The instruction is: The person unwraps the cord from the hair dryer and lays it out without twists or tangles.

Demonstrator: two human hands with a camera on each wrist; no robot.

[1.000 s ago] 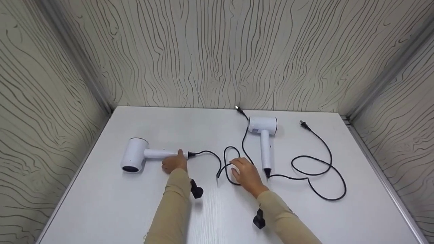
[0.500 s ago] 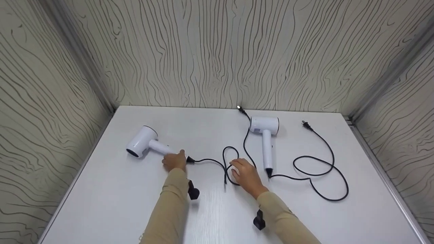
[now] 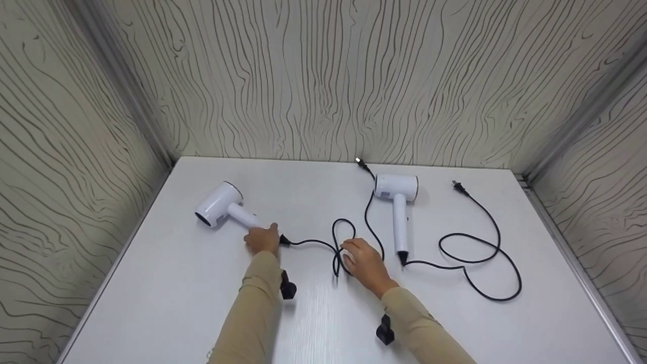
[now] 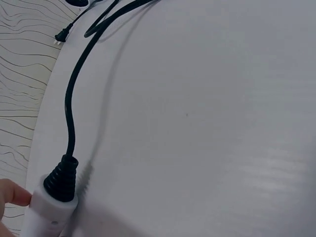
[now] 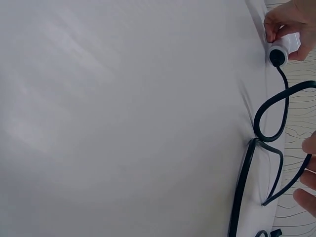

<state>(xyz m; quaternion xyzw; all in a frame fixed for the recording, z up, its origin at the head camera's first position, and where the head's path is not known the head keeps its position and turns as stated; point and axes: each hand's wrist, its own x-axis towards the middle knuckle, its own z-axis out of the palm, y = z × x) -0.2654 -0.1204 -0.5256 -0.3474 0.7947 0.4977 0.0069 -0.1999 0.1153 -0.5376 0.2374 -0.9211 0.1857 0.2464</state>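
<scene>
A white hair dryer (image 3: pixel 219 203) lies slanted on the left of the white table, its head toward the back left. My left hand (image 3: pixel 262 239) grips its handle low down, beside the black cord sleeve (image 4: pixel 62 180). From there the black power cord (image 3: pixel 312 241) runs right into a small loop. In the right wrist view, the cord passes between the thumb and fingers of my right hand (image 5: pixel 308 175), which holds it loosely. The left hand on the handle also shows at the top of that view. A second white hair dryer (image 3: pixel 397 188) lies right of my right hand, handle toward me.
One plug (image 3: pixel 362 163) lies at the table's back edge, behind the second hair dryer. Another plug (image 3: pixel 459 187) lies back right, its cord (image 3: pixel 519 283) looped on the right side. Wood-patterned walls (image 3: pixel 323 81) enclose the back and sides.
The left hair dryer has swung round, its head moving back and right, while my left hand keeps its grip. Its cord near the loop has shifted. My right hand stays nearly still.
</scene>
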